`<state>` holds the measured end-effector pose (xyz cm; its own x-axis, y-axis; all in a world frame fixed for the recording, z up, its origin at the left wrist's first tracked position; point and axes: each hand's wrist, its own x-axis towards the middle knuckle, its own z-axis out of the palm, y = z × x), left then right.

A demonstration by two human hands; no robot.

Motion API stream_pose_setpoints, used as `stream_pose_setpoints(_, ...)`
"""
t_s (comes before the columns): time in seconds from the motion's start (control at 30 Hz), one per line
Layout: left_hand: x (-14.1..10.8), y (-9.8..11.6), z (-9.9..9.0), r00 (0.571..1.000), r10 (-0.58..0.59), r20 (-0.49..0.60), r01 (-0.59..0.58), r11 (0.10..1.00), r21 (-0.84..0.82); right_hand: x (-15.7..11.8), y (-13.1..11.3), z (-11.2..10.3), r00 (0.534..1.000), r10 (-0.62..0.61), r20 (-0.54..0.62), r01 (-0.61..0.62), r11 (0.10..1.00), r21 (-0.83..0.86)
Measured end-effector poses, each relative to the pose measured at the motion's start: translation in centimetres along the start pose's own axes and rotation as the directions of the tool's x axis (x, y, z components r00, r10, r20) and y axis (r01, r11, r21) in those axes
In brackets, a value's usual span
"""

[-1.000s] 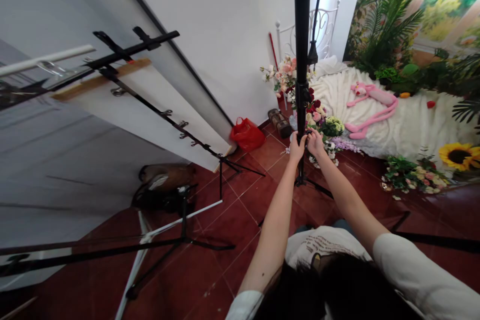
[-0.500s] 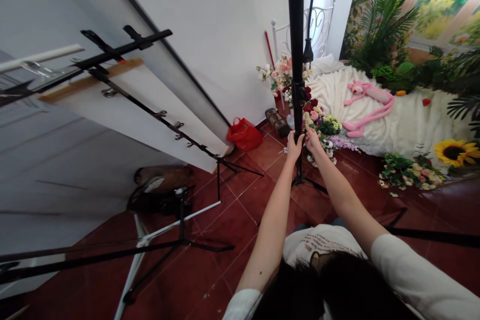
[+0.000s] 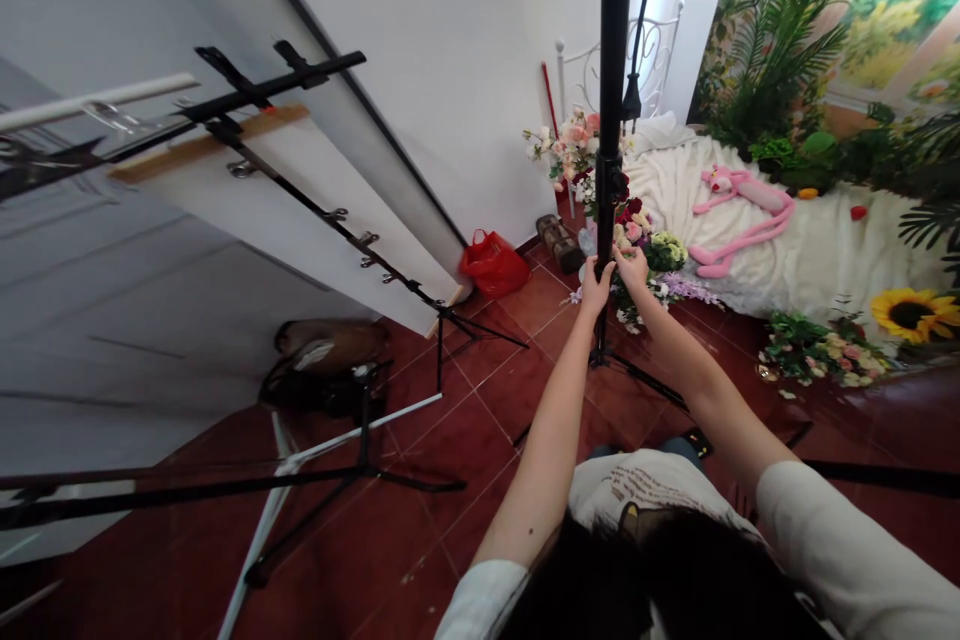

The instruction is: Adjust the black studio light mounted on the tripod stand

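Note:
A black light stand [image 3: 612, 40] rises almost upright in front of me, a locking collar [image 3: 609, 182] partway up its pole. Low on the pole, my left hand [image 3: 596, 288] is closed around it from the left. My right hand [image 3: 632, 270] pinches at the pole's right side; whatever small part lies between its fingers is hidden. A black power cable with a plug [image 3: 632, 100] hangs beside the pole. Below my hands the stand's legs [image 3: 651, 382] spread over the tiles.
At left, a white board [image 3: 352, 240] leans against a black stand with metal clips. A red plastic bag [image 3: 495, 263] lies by the wall. Artificial flowers [image 3: 574, 145] stand behind the pole; a pink plush toy [image 3: 754, 205] rests on a cream blanket [image 3: 825, 265]. Tripod legs [image 3: 416, 485] cross the floor.
My view has shifted slightly, so the pole and my hands appear a little farther right. The stand's legs look turned or spread farther out to the right. Both hands remain on the pole.

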<state>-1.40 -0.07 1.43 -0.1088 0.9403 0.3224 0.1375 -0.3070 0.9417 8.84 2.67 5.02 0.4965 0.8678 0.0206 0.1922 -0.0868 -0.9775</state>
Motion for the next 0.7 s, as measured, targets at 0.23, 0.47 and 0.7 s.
stream_pose_setpoints(0.23, -0.3, 0.3, 0.6, 0.999, -0.019, -0.04, 0.021, 0.999, 0.048, -7.5, 8.2, -9.4, 0.927, 0.193, 0.322, -0.239, 0.965, 0.11)
stream_pose_setpoints(0.47, -6.4, -2.2, 1.3, 0.982, -0.153, -0.106, 0.179, 0.935, 0.307, -18.4, 18.1, -24.6, 0.856, 0.512, 0.075, -0.517, 0.836, 0.184)
stream_pose_setpoints(0.7, -14.7, -6.1, 8.3, 0.782, -0.623, 0.025, 0.591, 0.754, 0.286, -27.2, 19.9, -35.0, 0.741, 0.611, -0.279, -0.451, 0.76, 0.468)
